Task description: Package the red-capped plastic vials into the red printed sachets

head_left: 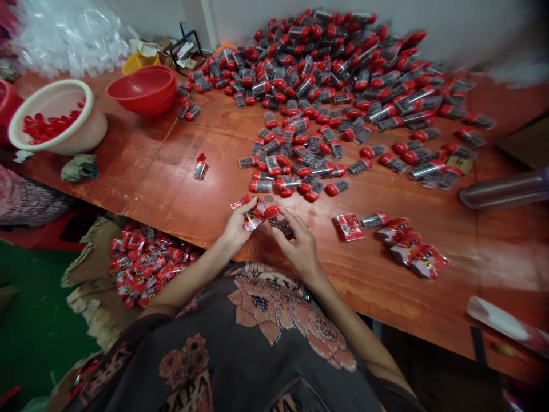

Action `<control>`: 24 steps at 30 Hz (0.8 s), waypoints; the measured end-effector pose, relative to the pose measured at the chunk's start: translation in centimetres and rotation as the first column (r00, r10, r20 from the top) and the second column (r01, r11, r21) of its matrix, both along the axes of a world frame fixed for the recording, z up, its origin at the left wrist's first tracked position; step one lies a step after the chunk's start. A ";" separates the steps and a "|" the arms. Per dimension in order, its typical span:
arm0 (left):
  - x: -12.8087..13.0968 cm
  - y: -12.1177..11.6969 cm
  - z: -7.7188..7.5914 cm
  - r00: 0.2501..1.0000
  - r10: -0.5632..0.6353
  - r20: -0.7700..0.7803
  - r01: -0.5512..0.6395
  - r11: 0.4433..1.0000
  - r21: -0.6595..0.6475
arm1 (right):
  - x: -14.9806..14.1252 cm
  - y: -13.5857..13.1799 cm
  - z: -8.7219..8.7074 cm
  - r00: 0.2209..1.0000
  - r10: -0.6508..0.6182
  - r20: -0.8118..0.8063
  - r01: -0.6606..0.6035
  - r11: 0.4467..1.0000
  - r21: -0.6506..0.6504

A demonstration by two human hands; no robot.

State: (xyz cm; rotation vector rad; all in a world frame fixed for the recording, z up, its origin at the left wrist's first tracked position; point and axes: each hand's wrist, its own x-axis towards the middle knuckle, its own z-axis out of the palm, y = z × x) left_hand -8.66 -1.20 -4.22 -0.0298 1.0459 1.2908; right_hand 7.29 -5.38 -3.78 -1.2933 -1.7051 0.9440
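Along the near edge of the surface (163, 177), the right hand (300, 246) has its grip wrapped round a red-capped tube (283, 226), while the left hand (237, 224) pinches a shiny red wrapper (255, 216) just beside it. Tube's probably light, stiff and kinda slick, so I'd take it mid-barrel; wrapper looks soft and crinkly, better by an edge. Red cap (271, 212) points toward the wrapper, long axis slanting down-right, I think, since the right hand hides some of it.

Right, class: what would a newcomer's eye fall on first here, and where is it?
Most likely the big heap of red-capped clear containers spread across the back of the table. Then, near the front edge, the left hand holding a red packet and the right hand holding a red-capped container.
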 end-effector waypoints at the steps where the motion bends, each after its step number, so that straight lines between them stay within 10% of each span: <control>1: 0.0 -0.1 0.0 1.000 -0.005 -0.002 0.005 1.000 0.004 | 0.0 0.0 0.0 1.000 -0.002 -0.008 0.002 1.000 0.002; 16: 0.6 -1.3 1.0 0.978 -0.016 -0.208 0.067 0.968 0.240 | 0.4 0.7 -0.3 0.991 0.065 -0.115 -0.077 0.992 -0.100; 24: 0.3 -2.0 1.6 0.884 -0.156 -0.440 0.284 0.928 0.241 | 0.8 0.8 0.0 0.990 0.080 -0.117 -0.088 0.994 -0.063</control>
